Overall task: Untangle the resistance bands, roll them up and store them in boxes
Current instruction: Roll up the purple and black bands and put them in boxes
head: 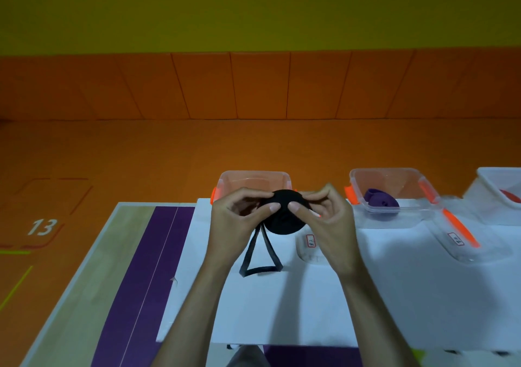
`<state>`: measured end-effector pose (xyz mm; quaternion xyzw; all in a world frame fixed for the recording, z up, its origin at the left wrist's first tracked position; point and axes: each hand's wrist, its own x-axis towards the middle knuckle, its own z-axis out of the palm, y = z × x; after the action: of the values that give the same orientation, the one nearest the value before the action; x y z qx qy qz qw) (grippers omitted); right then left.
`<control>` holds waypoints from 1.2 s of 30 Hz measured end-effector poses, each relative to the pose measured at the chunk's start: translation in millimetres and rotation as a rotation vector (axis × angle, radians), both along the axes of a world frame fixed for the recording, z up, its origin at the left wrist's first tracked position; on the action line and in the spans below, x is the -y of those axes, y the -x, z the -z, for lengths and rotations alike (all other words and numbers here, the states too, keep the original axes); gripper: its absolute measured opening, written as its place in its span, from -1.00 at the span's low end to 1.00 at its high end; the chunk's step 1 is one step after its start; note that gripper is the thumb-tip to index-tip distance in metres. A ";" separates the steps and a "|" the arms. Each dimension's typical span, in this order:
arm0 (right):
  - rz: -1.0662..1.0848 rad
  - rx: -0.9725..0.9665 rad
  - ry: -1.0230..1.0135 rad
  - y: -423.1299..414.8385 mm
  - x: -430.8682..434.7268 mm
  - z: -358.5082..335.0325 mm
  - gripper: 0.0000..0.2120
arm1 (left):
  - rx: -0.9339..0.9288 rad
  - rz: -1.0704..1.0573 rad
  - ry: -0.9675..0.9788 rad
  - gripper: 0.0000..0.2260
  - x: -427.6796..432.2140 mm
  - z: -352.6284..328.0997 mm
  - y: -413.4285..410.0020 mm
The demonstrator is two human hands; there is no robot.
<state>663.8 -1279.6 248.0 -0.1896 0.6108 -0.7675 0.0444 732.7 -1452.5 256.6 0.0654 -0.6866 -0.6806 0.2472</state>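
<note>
Nearest you, the white surface carries the work. On it, toward 7 o'clock from your hands, rests the loose loop of the black band, the part not yet wound in. It hangs slack from the roll, which should let it feed in without twisting. Above it you hold the roll itself in the air, at the middle of the view. Your left hand pinches its left edge, thumb on the near face and fingers curled behind, and your right hand pinches the right edge the same way. Gripping from both sides looks meant to keep the springy coil from unwinding. Just below your right hand, at 5 o'clock, a clear lid lies flat, off its box. Straight behind the roll, at 12 o'clock, stands an empty box, probably where this band will go. At 2 o'clock a second box holds a rolled purple band, and at 3 o'clock a third box shows something red, too cut off to name.
</note>
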 end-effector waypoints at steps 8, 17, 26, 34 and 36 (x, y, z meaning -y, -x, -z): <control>-0.031 -0.019 -0.007 21.5 0.9 6.5 -0.82 | 0.035 -0.015 -0.021 -0.76 0.5 10.1 18.7; -0.026 -0.080 0.004 43.9 8.6 2.5 -0.79 | -0.007 -0.015 -0.045 -0.72 3.6 6.0 36.8; -0.012 -0.129 -0.043 60.0 13.7 1.0 -0.82 | 0.002 0.020 0.000 -0.67 13.0 3.3 45.8; 0.089 -0.138 -0.018 57.8 18.6 3.4 -0.86 | 0.006 0.072 0.007 -0.63 14.1 9.8 42.0; 0.078 -0.126 -0.013 54.2 18.7 6.9 -0.84 | -0.002 0.065 0.023 -0.64 14.9 9.1 39.8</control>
<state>609.6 -1298.2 241.1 -0.2133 0.6243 -0.7511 -0.0231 692.9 -1467.4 247.6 0.0395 -0.6960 -0.6803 0.2264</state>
